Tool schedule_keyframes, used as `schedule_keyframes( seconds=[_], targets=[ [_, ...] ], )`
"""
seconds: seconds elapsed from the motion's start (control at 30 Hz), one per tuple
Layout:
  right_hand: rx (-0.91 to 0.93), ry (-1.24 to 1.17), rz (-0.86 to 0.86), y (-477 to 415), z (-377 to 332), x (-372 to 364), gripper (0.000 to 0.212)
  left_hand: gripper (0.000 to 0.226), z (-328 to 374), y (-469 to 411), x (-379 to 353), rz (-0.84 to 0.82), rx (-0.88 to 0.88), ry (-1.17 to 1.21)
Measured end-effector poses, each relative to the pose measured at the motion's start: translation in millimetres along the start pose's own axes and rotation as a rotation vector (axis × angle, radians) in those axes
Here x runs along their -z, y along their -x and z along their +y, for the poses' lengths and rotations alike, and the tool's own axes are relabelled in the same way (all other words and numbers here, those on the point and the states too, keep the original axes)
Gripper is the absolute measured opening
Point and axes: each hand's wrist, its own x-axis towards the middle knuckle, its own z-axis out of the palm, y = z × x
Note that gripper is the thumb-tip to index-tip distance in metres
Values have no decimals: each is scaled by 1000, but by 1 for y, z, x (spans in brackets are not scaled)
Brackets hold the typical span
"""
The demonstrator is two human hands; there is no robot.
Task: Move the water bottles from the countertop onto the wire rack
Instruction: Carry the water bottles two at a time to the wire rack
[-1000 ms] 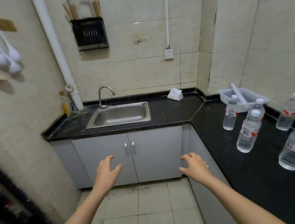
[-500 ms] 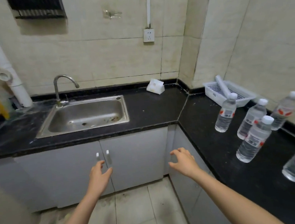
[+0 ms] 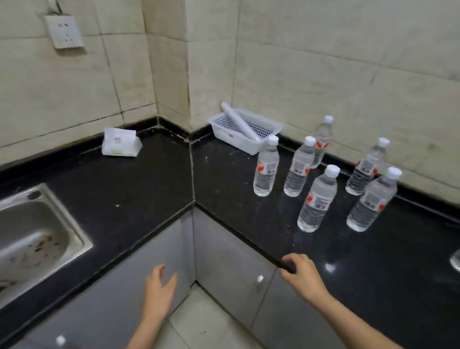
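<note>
Black stone countertop wraps the tiled corner. Six water bottles stand upright just in front of the white basket, clear, white-capped, red-labelled; a seventh is cut off at the frame's right edge. Full, they look weighty and smooth, best gripped mid-body. Left hand and right hand hover spread and empty; no wire rack shows.
</note>
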Motion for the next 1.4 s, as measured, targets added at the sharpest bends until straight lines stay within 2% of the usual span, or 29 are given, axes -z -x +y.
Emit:
schedule_keyframes(
  seconds=[0.13,0.27,0.4,0.57,0.7,0.9,1.1,1.4],
  targets=[
    [-33,-126,210,-27,9,16,32,43,33,-28,-50,-127,-70,-44],
    [-13,-454,552,-57,6,32,27,42,73,-56,-87,-218,-121,-86],
    [-93,-684,738,-94,12,33,32,39,99,-90,-112,-253,-144,-103],
    [-212,-657,804,-125,17,33,56,37,122,-125,-138,-298,-86,-68],
    [-307,-606,821,-133,22,25,67,39,141,-141,-167,-326,-130,-61],
    [-443,-597,867,-135,13,2,68,49,179,-181,-201,-448,-281,-37],
    [-536,-579,1032,-154,-14,-2,65,62,211,-229,-221,-585,-448,-5],
    [-684,-588,1172,-179,-42,-2,62,85,222,-276,-237,-885,-526,-25]
  ],
)
